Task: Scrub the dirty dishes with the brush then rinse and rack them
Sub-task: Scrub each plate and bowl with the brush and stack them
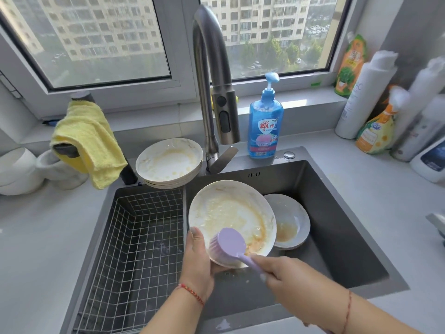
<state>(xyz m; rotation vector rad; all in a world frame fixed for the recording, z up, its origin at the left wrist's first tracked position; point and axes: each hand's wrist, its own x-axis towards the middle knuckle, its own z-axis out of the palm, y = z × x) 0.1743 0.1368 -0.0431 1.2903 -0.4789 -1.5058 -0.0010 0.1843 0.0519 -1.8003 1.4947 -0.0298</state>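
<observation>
My left hand (198, 261) grips the near rim of a white plate (226, 208) smeared with yellow-brown sauce, tilted over the dark sink (337, 213). My right hand (281, 273) holds the handle of a lilac dish brush (228, 242), whose round head presses on the plate's lower part. A smaller dirty plate (291, 220) leans in the sink behind the held one. Several more dirty plates are stacked (168, 162) on the sink's back edge, left of the faucet. A wire rack basket (134, 249) fills the sink's left half and holds no dishes.
The grey faucet (209, 80) arches over the sink with no water running. A blue soap pump bottle (265, 124) stands behind the sink. A yellow cloth (89, 138) hangs at the left. Bottles (375, 112) crowd the right counter; white crockery (21, 169) sits far left.
</observation>
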